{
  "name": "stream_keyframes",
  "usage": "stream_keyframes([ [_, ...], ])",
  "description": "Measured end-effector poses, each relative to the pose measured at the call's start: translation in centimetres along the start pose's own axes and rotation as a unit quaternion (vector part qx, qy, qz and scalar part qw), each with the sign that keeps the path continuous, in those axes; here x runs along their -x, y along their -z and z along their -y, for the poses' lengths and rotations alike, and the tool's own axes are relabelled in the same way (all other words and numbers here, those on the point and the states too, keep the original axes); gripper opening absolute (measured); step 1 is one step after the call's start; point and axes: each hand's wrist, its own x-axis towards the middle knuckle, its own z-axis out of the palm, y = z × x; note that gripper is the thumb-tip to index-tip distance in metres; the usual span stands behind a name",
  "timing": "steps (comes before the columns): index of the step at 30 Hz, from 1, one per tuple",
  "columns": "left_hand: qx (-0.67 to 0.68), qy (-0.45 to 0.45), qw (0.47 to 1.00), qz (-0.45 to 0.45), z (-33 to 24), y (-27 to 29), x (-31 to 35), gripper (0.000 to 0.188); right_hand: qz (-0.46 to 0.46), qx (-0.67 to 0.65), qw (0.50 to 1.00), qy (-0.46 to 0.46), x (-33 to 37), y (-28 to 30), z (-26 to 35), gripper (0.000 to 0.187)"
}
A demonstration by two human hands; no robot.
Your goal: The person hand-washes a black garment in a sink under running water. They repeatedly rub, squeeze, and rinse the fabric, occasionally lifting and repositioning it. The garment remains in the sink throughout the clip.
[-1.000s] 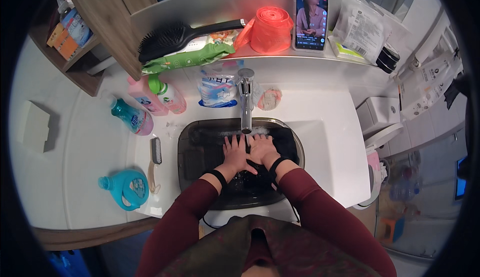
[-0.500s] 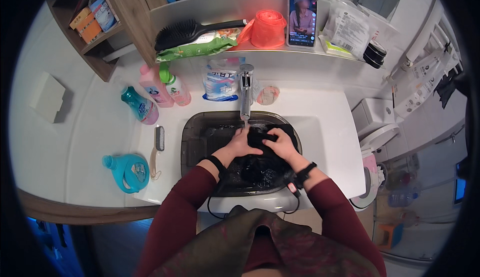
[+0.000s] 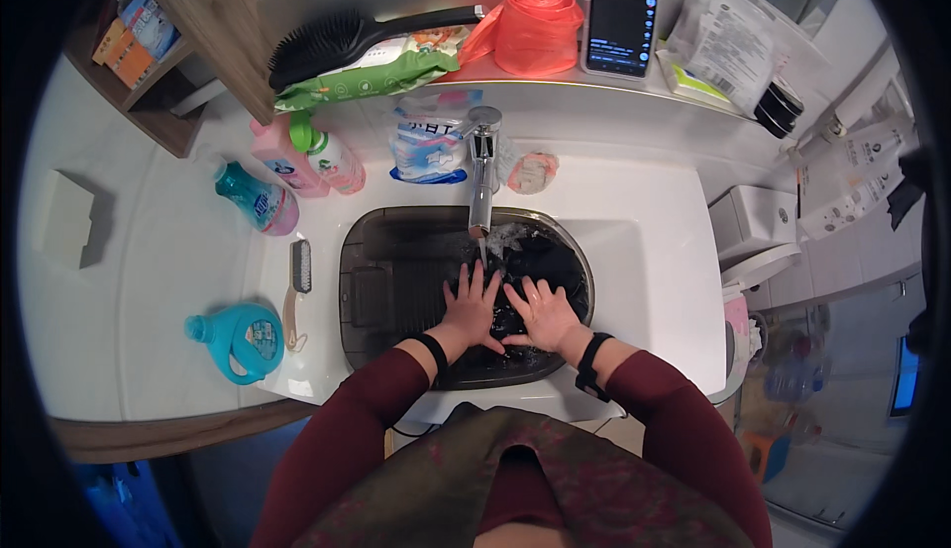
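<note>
A dark grey see-through washbasin [image 3: 351,275] sits in the white sink, with a ridged washboard part [image 3: 391,295] on its left side. Black cloth [image 3: 557,263] lies in the water, mostly on the basin's right side. My left hand [image 3: 472,312] has its fingers spread, palm down, over the middle of the basin. Beside it, my right hand [image 3: 542,320] is also spread flat on or just above the wet black cloth. Neither hand grips anything. From the chrome tap [image 3: 481,186], a thin stream runs into the basin just beyond my fingertips, with foam around it.
Left of the basin are a scrubbing brush [image 3: 300,269], a blue detergent bottle [image 3: 248,342] and several other bottles. A detergent bag [image 3: 429,150] and a pinkish bundle [image 3: 533,172] stand behind the tap. The shelf above holds a hairbrush [image 3: 337,48], an orange-red roll [image 3: 538,33] and a phone [image 3: 620,23].
Both hands have let go of the bunched black cloth and opened flat, moving nearer to me. The cloth has sunk back into the water. The whole view has shifted slightly.
</note>
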Motion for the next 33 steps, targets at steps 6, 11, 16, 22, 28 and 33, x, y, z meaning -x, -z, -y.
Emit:
stream_keyframes([
  [6, 0.025, 0.011, 1.000, -0.002, 2.3, -0.6, -2.9, 0.159, 0.017, -0.103, 0.994, 0.015, -4.7, 1.2, -2.8, 0.107],
  [11, 0.055, 0.009, 0.998, 0.035, 4.4, 1.4, -5.4, 0.151, 0.114, -0.171, 0.978, -0.035, -8.3, 2.4, -4.9, 0.100],
  [16, 0.111, 0.025, 0.993, 0.018, 4.4, 2.2, -5.2, 0.131, 0.059, -0.217, 0.972, -0.067, -8.7, 0.7, -5.6, 0.090],
  [22, 0.218, -0.008, 0.974, -0.056, 3.8, 0.9, 0.0, 0.112, -0.061, -0.339, 0.928, -0.144, -4.2, -0.1, -2.7, 0.056],
  [28, 0.205, -0.038, 0.978, -0.023, 4.0, -0.4, 5.9, 0.112, -0.127, -0.089, 0.988, -0.019, 3.0, 0.9, 5.4, 0.062],
  [33, 0.039, 0.047, 0.997, 0.040, 1.5, -0.5, 5.8, 0.145, -0.025, -0.058, 0.998, -0.014, -0.7, 0.6, 6.6, 0.084],
])
